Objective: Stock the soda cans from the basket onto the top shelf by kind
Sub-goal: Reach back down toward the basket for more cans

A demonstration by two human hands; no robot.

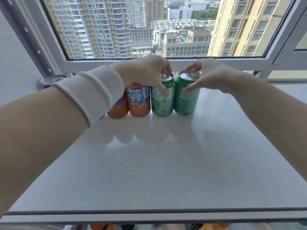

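— Where are our arms?
— Both stretched forward and bare. Our left forearm comes in from the lower left, our right forearm from the right edge, and they converge ahead of us.
— And our hands?
— Our left hand arches over the left green can, left thumb pressed down its front, fingers curled behind the rim. Our right hand grips the right green can the same way, right thumb on the front (most of the fingers sit behind, partly hidden).
— Anything on our wrists?
— A white band wraps our left wrist; the right one is bare
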